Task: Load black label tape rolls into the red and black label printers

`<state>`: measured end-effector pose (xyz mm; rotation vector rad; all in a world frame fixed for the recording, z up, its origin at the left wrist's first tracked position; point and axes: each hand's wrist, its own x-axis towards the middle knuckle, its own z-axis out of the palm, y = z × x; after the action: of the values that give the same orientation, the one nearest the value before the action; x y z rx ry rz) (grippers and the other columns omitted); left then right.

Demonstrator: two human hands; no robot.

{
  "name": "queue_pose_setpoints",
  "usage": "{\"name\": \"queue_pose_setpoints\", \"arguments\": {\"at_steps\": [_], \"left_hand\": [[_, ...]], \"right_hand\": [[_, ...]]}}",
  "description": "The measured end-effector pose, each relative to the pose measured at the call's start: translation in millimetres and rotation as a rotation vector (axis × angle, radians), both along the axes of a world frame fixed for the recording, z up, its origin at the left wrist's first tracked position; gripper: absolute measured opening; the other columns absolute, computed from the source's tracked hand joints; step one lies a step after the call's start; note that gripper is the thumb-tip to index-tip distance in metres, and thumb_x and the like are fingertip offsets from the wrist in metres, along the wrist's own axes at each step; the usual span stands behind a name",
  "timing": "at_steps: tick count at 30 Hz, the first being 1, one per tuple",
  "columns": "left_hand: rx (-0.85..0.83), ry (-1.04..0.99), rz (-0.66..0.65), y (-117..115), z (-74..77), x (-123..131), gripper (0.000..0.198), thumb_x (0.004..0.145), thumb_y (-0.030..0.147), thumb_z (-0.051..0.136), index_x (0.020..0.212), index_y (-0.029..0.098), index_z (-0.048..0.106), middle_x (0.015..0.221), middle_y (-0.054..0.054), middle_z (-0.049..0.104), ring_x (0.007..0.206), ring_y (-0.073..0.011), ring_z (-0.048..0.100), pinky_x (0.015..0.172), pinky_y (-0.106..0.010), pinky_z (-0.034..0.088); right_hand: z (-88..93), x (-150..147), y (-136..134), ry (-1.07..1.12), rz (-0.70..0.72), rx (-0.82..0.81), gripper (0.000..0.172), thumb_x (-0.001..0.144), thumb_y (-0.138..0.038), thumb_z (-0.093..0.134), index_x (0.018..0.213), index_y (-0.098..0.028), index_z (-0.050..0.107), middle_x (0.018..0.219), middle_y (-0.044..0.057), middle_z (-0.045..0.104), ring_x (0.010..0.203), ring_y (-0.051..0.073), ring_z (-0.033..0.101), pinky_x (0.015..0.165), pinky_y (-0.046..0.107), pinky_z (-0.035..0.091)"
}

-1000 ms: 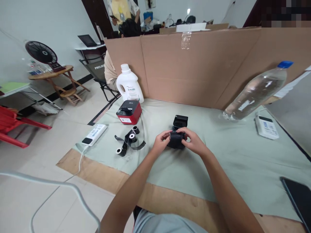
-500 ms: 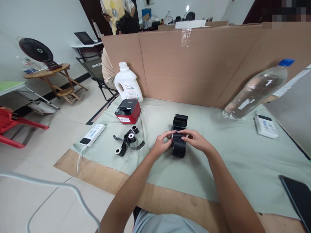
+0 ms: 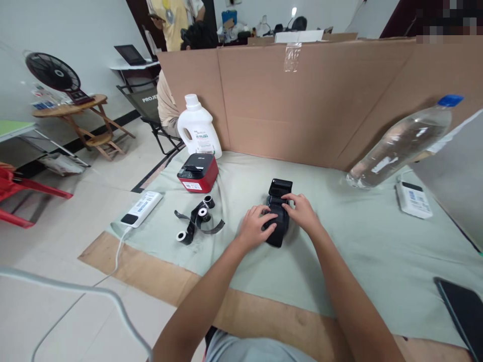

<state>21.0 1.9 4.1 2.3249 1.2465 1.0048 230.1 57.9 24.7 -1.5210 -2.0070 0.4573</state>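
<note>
Presently, both forearms are stretched forward over the tabletop (image 3: 271, 301) and are turned inward, so that the two hands are brought near each other. Between them, on the green cloth (image 3: 347, 251), a small black machine (image 3: 286, 221) is placed, with its lid (image 3: 281, 187) raised at the far side. By the left hand (image 3: 256, 227), bent at the wrist and held palm down, a black strip (image 3: 277, 237) on the near part of the machine is touched; its thumb and fingers are moderately spread. The right hand (image 3: 303, 212) is reached in from the other side, with thumb and forefinger kept narrowly apart at the machine's right edge, just below the lid; whether something is pinched there cannot be told. To the left, well apart from the hands, black rolls (image 3: 184, 237) with loose strips are laid, and behind them a red box (image 3: 198, 176) is seen.
</note>
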Motion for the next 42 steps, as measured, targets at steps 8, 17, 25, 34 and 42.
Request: {"name": "queue_pose_setpoints", "arguments": {"at_steps": [8, 17, 25, 34, 42], "left_hand": [[0.024, 0.074, 0.000, -2, -1.8, -1, 0.038, 0.091, 0.033, 0.063, 0.128, 0.025, 0.068, 0.129, -0.011, 0.060, 0.115, -0.0261, 0.053, 0.100, -0.043, 0.046], [0.041, 0.316, -0.303, -5, 14.9, -11, 0.078, 0.081, 0.036, 0.076, 0.152, 0.036, 0.043, 0.159, -0.010, 0.041, 0.146, -0.0365, 0.032, 0.117, -0.057, 0.026], [-0.314, -0.017, 0.352, -49, -4.7, 15, 0.074, 0.089, 0.042, 0.066, 0.152, 0.017, 0.037, 0.117, -0.015, 0.064, 0.114, -0.0319, 0.059, 0.101, -0.048, 0.044], [-0.598, -0.443, 0.339, -49, -7.0, 21, 0.073, 0.087, 0.034, 0.067, 0.151, 0.019, 0.037, 0.080, 0.000, 0.071, 0.076, -0.0178, 0.063, 0.084, -0.033, 0.047], [-0.622, -0.581, 0.192, -48, -11.2, 15, 0.065, 0.089, 0.032, 0.062, 0.148, 0.015, 0.041, 0.065, 0.007, 0.059, 0.060, -0.0113, 0.053, 0.067, -0.025, 0.045]], "right_hand": [[-1.4, -17, 5, -0.160, -0.289, -0.019, 0.014, 0.082, -0.019, 0.058, 0.093, -0.021, 0.066, 0.105, 0.013, 0.054, 0.104, 0.030, 0.053, 0.088, 0.042, 0.047], [5.5, 2, 26, 0.429, -0.166, -0.052, 0.047, 0.090, -0.047, 0.054, 0.128, -0.020, 0.055, 0.126, 0.013, 0.063, 0.088, 0.021, 0.060, 0.080, 0.037, 0.050], [6.3, 11, -12, 0.287, 0.036, -0.115, 0.020, 0.085, -0.035, 0.063, 0.099, -0.022, 0.068, 0.115, 0.009, 0.058, 0.087, 0.019, 0.059, 0.073, 0.032, 0.049], [6.3, 10, 22, 0.036, -0.041, -0.389, 0.039, 0.079, -0.036, 0.075, 0.115, -0.023, 0.067, 0.108, 0.010, 0.059, 0.095, 0.023, 0.061, 0.089, 0.037, 0.050], [8.5, -4, 10, -0.083, -0.125, -0.373, 0.041, 0.083, -0.047, 0.072, 0.116, -0.024, 0.063, 0.105, 0.011, 0.059, 0.086, 0.024, 0.064, 0.078, 0.035, 0.050]]}}
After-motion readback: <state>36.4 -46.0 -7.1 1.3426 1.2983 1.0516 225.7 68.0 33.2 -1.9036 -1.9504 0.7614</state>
